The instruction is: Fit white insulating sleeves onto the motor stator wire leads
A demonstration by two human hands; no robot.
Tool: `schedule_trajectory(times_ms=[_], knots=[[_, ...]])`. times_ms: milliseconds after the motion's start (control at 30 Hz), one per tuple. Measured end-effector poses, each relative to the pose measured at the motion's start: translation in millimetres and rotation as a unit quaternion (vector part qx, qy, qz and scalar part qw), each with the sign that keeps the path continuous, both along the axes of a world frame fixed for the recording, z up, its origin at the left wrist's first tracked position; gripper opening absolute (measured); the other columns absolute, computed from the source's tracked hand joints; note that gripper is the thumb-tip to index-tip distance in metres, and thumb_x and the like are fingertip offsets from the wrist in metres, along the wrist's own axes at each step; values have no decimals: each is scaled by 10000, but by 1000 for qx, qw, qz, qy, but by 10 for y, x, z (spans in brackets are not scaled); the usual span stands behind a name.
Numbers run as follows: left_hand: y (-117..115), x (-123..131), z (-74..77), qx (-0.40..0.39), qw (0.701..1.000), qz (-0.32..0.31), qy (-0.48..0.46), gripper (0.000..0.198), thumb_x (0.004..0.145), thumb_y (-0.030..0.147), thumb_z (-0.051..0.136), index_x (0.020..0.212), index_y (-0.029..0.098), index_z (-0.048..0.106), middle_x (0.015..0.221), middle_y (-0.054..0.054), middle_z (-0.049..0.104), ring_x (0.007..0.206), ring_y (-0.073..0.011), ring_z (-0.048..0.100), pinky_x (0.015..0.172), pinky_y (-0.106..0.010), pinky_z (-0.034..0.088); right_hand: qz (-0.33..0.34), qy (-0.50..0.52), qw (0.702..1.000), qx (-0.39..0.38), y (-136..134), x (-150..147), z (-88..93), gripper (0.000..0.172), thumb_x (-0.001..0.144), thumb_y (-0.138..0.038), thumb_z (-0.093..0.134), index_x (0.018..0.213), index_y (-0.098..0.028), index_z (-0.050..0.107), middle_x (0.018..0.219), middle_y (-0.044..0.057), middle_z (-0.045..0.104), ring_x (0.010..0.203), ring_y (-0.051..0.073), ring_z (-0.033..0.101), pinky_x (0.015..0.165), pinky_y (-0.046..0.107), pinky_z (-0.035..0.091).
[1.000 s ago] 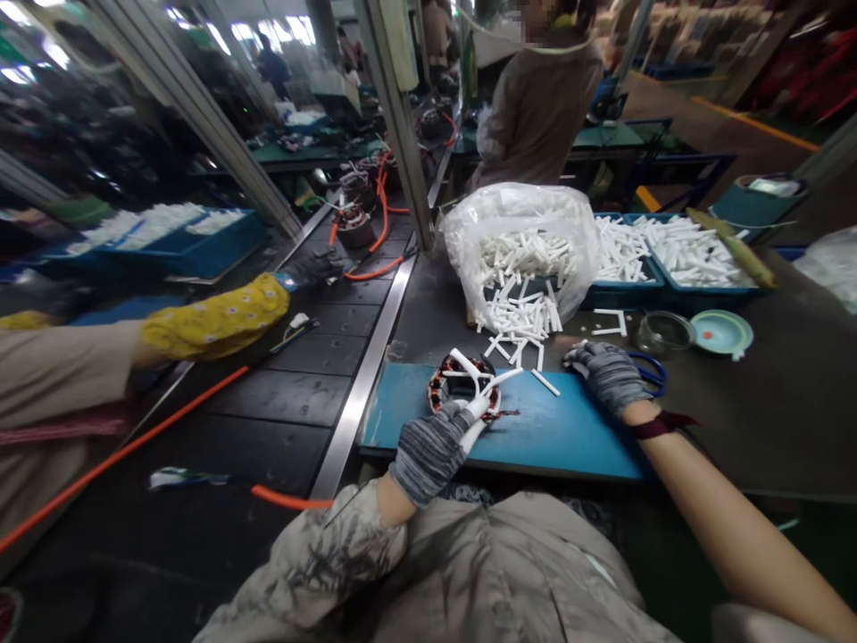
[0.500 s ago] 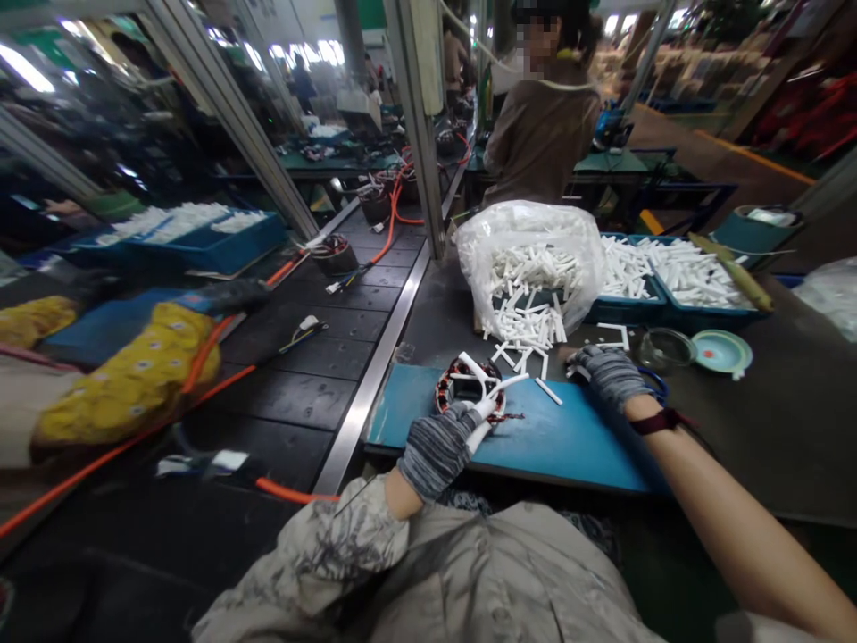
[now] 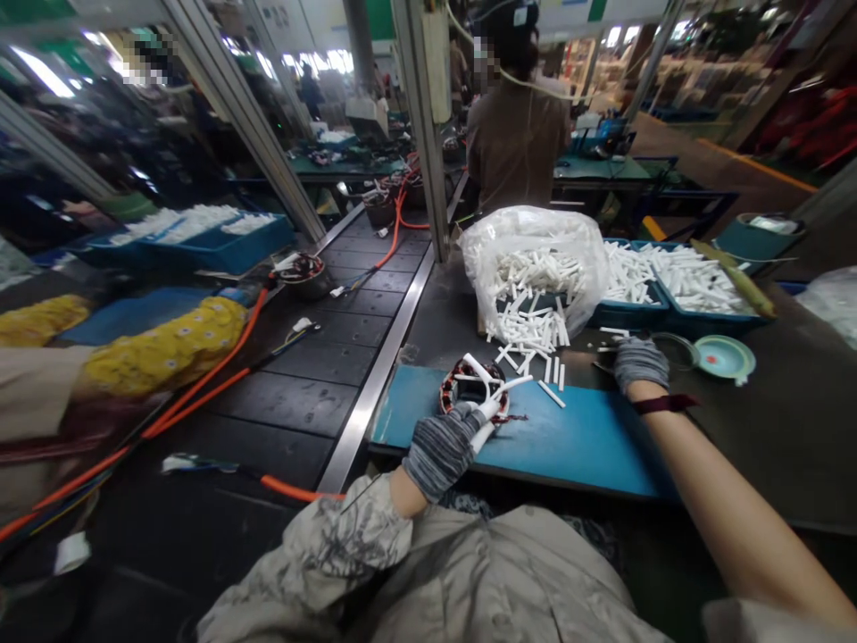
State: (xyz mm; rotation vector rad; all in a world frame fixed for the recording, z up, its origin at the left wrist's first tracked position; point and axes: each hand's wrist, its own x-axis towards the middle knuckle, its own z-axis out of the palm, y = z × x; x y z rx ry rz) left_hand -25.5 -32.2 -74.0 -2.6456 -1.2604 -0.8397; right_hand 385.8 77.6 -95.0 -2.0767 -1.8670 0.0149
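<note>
My left hand (image 3: 442, 448), in a grey knitted glove, is closed on a round motor stator (image 3: 450, 389) with copper windings and white sleeves. The stator rests on a blue board (image 3: 549, 438). To the right, my right hand (image 3: 641, 362), gloved alike, reaches past the board's far edge to the dark table, beside a shallow clear dish (image 3: 679, 350). Its fingertips are blurred, and what they hold, if anything, cannot be made out. Loose white tubes (image 3: 528, 326) spill from a clear plastic bag (image 3: 478, 259) beyond the stator.
Blue bins of white tubes (image 3: 703, 284) stand at the back right, near a green bowl (image 3: 727, 359). On the left runs a conveyor (image 3: 295, 393) with stators and orange cables (image 3: 220, 384). A co-worker's yellow sleeve (image 3: 174, 344) is beyond it; another person (image 3: 515, 134) stands ahead.
My right hand has shifted right and slightly up, by the clear dish. Some white tubes near the pile lie differently. The co-worker's sleeve and a stator on the conveyor have moved.
</note>
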Motion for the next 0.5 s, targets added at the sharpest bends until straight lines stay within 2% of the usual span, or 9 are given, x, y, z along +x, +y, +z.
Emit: schedule_trajectory(times_ms=[67, 133, 233, 367, 433, 500], knots=[[2, 7, -9, -3, 1000, 2, -2, 374, 1060, 300, 650, 1424, 289, 735, 1200, -63, 825, 1002, -190, 805, 829, -247, 653, -55, -27, 998, -13, -2, 15, -27, 400, 1045, -360, 525, 818, -137, 767, 789, 250, 734, 875, 391, 749, 871, 596, 566], [1, 16, -10, -9, 1000, 5, -3, 381, 1055, 293, 659, 1429, 296, 732, 1212, -61, 823, 1025, -191, 804, 853, -250, 655, -79, -43, 996, -19, -21, -29, -61, 410, 1023, -320, 493, 777, -141, 769, 761, 284, 719, 861, 421, 747, 840, 600, 559], [-8, 27, 8, -10, 1000, 14, -4, 395, 1049, 292, 669, 1440, 297, 724, 1195, -57, 829, 1010, -195, 808, 835, -252, 658, -88, -47, 995, -18, -41, -120, -60, 380, 1003, -306, 485, 813, -153, 777, 793, 280, 726, 874, 410, 747, 822, 567, 564], [-16, 22, 49, 11, 1000, 4, -9, 360, 1055, 283, 656, 1404, 280, 745, 1218, -44, 832, 992, -191, 812, 798, -243, 651, -82, -20, 996, -18, -30, -202, 43, 396, 1005, -291, 449, 823, -145, 769, 842, 287, 735, 870, 401, 746, 792, 546, 570], [-14, 14, 70, 19, 1000, -2, -6, 338, 1058, 285, 652, 1378, 270, 760, 1202, -43, 838, 977, -192, 814, 784, -244, 651, -81, 1, 997, -9, -59, -253, 106, 407, 1015, -298, 432, 854, -134, 769, 882, 292, 742, 910, 406, 744, 823, 555, 572], [-7, 8, 89, 33, 999, -3, -10, 313, 1060, 281, 647, 1341, 252, 780, 1173, -50, 845, 970, -199, 817, 786, -250, 654, -78, 20, 997, 11, -161, -344, 164, 384, 1018, -304, 441, 956, -120, 773, 986, 297, 756, 1025, 420, 731, 916, 584, 561]])
